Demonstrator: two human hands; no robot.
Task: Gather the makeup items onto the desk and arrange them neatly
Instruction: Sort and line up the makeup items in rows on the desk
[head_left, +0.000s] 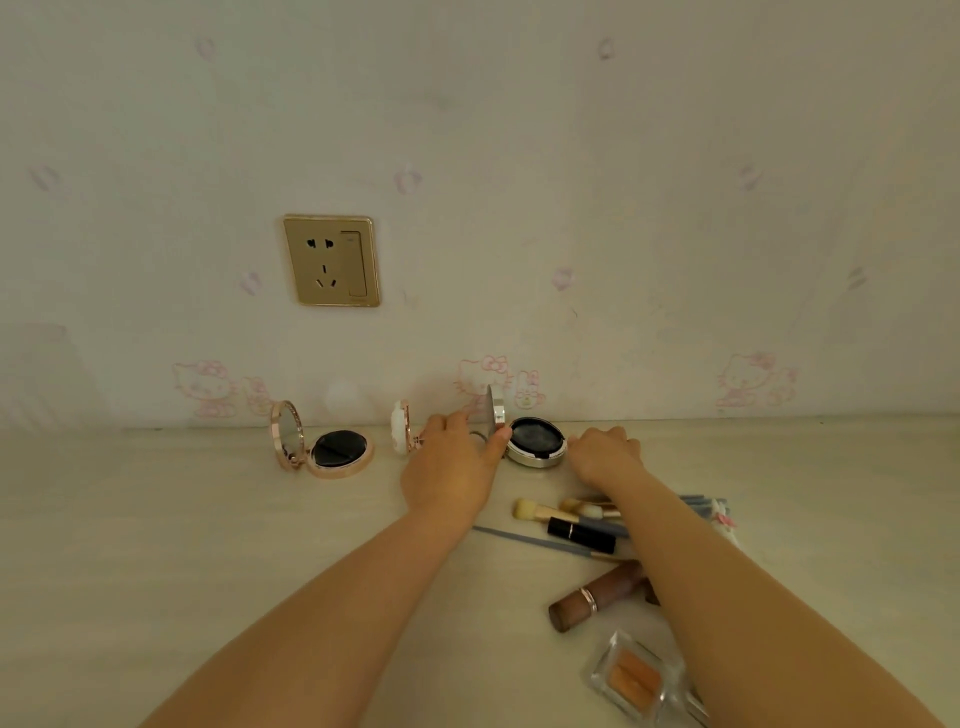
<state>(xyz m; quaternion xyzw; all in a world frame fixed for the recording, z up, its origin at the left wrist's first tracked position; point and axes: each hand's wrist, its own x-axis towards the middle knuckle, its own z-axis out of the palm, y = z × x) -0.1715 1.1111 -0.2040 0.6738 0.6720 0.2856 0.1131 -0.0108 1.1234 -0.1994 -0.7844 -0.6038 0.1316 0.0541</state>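
A silver compact (536, 441) lies open by the wall with a dark puff inside. My left hand (452, 467) pinches its upright lid (497, 408) between thumb and fingers. My right hand (605, 454) rests against the base's right side, fingers curled. A white compact (401, 427) stands open just left of my left hand, its base hidden behind the hand. A rose-gold compact (332, 449) sits open further left, mirror up. Nearer me lie makeup brushes (550, 512), a black lipstick (582, 535), a brown tube (597, 597) and a clear blush case (636, 678).
The pale desk (182, 545) meets a cartoon-cat wallpapered wall at the back. A gold wall socket (331, 261) sits above the compacts. A thin grey stick (524, 540) lies beside the lipstick. My right forearm covers part of the brushes and tube.
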